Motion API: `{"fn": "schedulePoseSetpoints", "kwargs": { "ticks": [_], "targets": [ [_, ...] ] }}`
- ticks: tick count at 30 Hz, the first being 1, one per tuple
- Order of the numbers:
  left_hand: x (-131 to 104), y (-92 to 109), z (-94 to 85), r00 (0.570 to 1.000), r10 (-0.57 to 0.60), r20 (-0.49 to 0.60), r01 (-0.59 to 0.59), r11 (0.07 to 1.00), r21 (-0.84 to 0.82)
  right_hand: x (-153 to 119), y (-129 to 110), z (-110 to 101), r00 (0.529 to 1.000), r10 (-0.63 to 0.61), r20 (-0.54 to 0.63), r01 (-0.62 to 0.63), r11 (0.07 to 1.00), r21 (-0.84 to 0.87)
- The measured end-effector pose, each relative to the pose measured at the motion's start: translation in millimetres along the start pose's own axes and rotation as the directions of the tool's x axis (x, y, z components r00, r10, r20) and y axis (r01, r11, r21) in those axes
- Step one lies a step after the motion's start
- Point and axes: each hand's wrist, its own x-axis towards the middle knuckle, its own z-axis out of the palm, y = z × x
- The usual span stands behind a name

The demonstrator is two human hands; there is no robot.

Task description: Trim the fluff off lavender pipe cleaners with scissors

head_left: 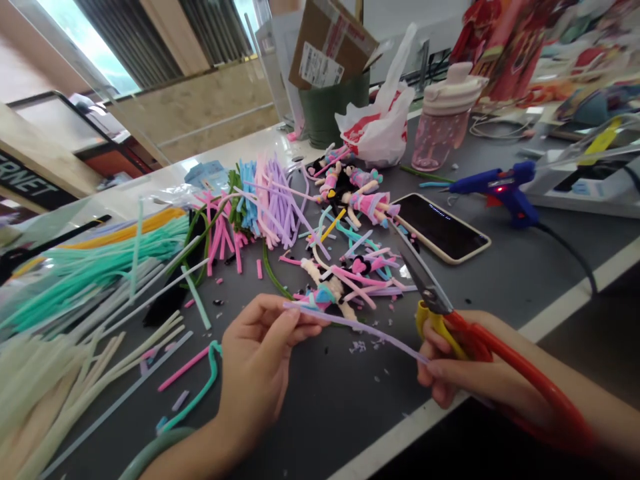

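A lilac pipe cleaner (373, 330) stretches between my two hands. My left hand (265, 353) pinches one end between thumb and fingers. The other end is in the fingertips of my right hand (450, 367), which also carries scissors (435, 297) with red and yellow handles, their blades pointing up and away. Just beyond my left fingers lies a small pipe-cleaner doll (323, 293) in blue and pink; whether the fingers touch it I cannot tell. Cut pink, lilac and teal pieces (370, 270) are scattered behind it.
Pipe-cleaner bundles (280, 200) and long loose stems (115, 267) cover the left side. Several finished dolls (370, 203) lie near a phone (443, 227). A blue glue gun (505, 190) with a red light, a pink bottle (443, 127), a plastic bag (377, 130) and a green bin (325, 110) stand behind.
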Motion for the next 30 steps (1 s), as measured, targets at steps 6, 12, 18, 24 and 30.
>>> {"fn": "schedulePoseSetpoints", "kwargs": {
  "ticks": [6,12,18,24,30],
  "targets": [
    [4.4,5.3,-0.6,1.0,0.004,-0.002,-0.004,1.0,0.009,0.9,-30.9,-1.4,0.999,0.01,0.05,-0.007,0.998,-0.066],
    [4.6,9.7,-1.9,0.994,-0.032,0.105,0.024,0.997,0.075,7.8,-47.0,4.9,0.987,0.055,0.154,-0.062,0.997,0.042],
    [0.6,7.1,1.1,0.952,-0.173,0.253,0.143,0.981,0.132,12.1,-46.6,17.8,0.949,0.045,0.311,-0.103,0.98,0.172],
    [-2.0,6.1,-2.2,0.949,-0.18,0.26,0.158,0.982,0.105,14.0,-47.4,28.4,0.919,0.075,0.386,-0.147,0.976,0.162],
    [-4.4,11.4,-0.5,0.952,-0.168,0.255,0.14,0.983,0.123,21.0,-42.0,21.8,0.885,0.141,0.443,-0.242,0.953,0.181]
  ]
}}
